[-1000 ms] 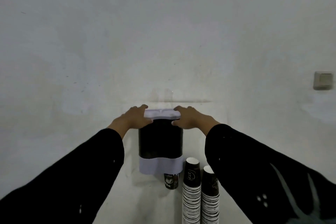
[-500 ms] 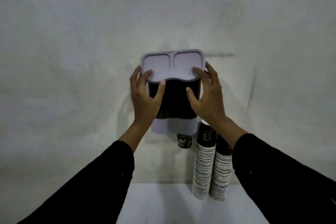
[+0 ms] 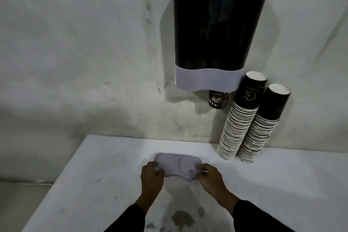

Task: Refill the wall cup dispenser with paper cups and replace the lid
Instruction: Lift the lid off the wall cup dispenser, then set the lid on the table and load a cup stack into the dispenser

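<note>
Gripping the pale lid (image 3: 178, 165) at opposite ends, left hand (image 3: 151, 177) and right hand (image 3: 211, 178) have fingers curled over its edges, low over the white table (image 3: 90, 184). Beyond, two stacks of paper cups (image 3: 250, 122) lean against the wall. Above, the wall-mounted cup dispenser (image 3: 218, 30) stands uncovered, one cup (image 3: 218, 99) protruding beneath.

Glossy dark plastic dispenser (image 3: 216, 24), matt pale plastic lid (image 3: 178, 165), 2 paper cup stacks (image 3: 250, 124), rough stained wall (image 3: 84, 43), smooth white table (image 3: 94, 184)
</note>
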